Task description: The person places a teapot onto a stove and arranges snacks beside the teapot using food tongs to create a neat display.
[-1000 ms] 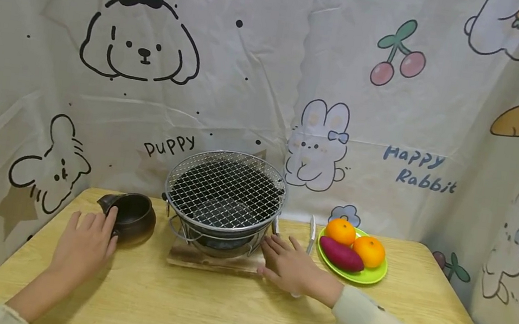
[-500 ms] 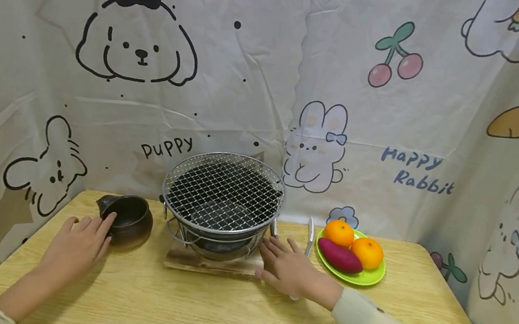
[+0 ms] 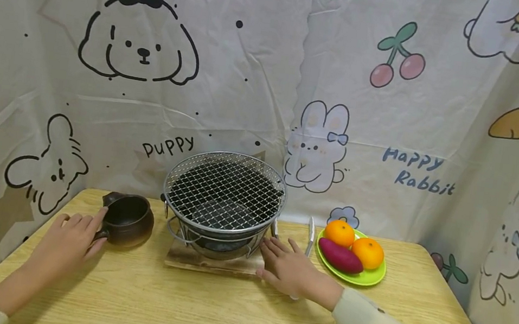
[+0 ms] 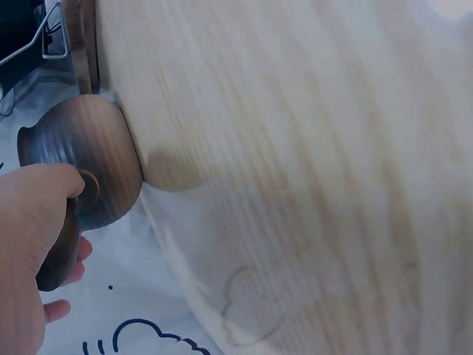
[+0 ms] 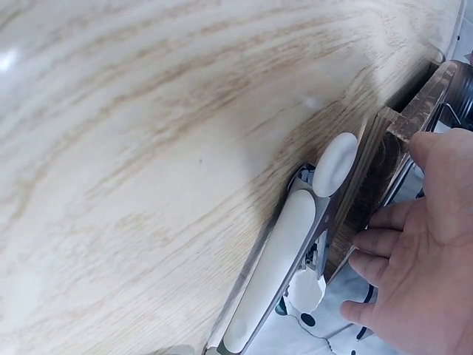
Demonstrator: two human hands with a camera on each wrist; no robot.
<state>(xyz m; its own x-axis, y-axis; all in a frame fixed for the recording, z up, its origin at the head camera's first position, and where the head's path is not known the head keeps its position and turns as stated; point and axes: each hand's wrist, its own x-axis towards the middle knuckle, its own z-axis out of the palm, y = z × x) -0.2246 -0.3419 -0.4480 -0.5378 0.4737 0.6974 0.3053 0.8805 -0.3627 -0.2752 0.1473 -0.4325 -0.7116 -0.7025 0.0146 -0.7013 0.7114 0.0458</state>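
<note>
A wooden table [image 3: 220, 310] carries a round charcoal grill [image 3: 223, 201] with a wire mesh top, seated on a wooden board [image 3: 212, 260]. The right hand [image 3: 292, 269] lies flat with fingers straight, fingertips against the board's edge, over white-handled tongs [image 5: 284, 270]. Left of the grill, the left hand [image 3: 66, 243] grips the handle of a dark brown ceramic pot [image 3: 128, 218], thumb curled over it.
</note>
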